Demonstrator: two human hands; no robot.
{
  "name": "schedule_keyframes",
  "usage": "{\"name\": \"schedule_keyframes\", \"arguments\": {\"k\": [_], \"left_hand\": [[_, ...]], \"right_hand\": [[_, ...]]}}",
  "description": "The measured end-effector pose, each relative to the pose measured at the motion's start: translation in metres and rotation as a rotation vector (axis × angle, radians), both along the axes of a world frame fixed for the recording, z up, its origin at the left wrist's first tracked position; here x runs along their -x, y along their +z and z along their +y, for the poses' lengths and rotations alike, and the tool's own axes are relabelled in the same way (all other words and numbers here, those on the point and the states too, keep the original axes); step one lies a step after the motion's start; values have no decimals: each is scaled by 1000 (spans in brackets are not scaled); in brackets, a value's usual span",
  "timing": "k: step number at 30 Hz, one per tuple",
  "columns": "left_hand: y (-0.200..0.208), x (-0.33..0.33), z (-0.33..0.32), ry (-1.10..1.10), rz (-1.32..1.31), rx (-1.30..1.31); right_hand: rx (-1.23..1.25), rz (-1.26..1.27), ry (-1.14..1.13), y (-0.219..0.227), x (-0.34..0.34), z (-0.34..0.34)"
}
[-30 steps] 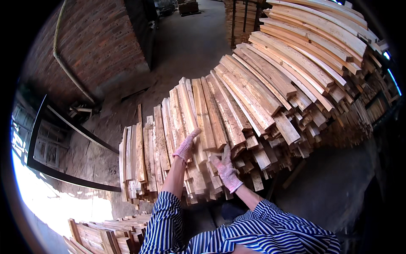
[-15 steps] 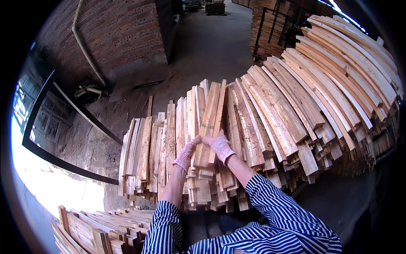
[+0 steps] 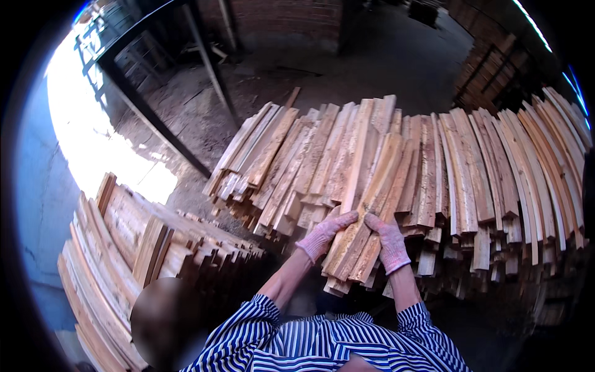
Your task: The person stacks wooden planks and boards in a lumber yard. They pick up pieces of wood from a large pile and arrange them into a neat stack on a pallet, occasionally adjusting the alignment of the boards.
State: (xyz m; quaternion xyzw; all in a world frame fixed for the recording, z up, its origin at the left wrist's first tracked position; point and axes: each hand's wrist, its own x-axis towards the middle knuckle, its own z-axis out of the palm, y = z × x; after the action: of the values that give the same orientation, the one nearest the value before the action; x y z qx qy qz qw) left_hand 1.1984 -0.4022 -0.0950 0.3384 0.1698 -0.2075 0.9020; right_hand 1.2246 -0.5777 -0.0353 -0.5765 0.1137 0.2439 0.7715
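Note:
A few long wooden strips [image 3: 354,249] lie side by side between my gloved hands, their near ends jutting out toward me past the stack. My left hand [image 3: 323,235], in a pale pink knit glove, is closed around their left edge with the thumb on top. On the other edge, my right hand [image 3: 390,242] wears a matching glove and grips from the right, its thumb pressing the top faces. Both hands' fingertips are hidden beneath the wood. The far ends of these strips still rest on the long stack of boards [image 3: 462,167].
At my left stands a second pile of boards [image 3: 118,260], with a few short pieces upright against it. A dark metal frame [image 3: 152,121] rises beyond the left end of the long stack. Farther back are a brick wall [image 3: 279,28] and more stacked wood [image 3: 489,71].
My view has swung to the left, bringing more of the left pile in. The held strips have come nearer to me, and my hands now clasp them from both sides.

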Motion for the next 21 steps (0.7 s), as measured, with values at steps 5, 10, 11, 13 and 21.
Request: {"name": "schedule_keyframes", "arguments": {"k": [5, 10, 11, 13, 21], "left_hand": [[74, 90, 41, 186, -383, -363], [187, 229, 94, 517, -495, -722], [207, 259, 102, 540, -496, -730], [252, 326, 109, 716, -464, -917], [348, 550, 165, 1354, -130, -1419]], "right_hand": [[-101, -256, 120, 39, 77, 37], [-219, -294, 425, 128, 143, 108], [-255, -311, 508, 146, 161, 123], [-335, -343, 680, 195, 203, 160], [-632, -247, 1505, 288, 375, 331]]}}
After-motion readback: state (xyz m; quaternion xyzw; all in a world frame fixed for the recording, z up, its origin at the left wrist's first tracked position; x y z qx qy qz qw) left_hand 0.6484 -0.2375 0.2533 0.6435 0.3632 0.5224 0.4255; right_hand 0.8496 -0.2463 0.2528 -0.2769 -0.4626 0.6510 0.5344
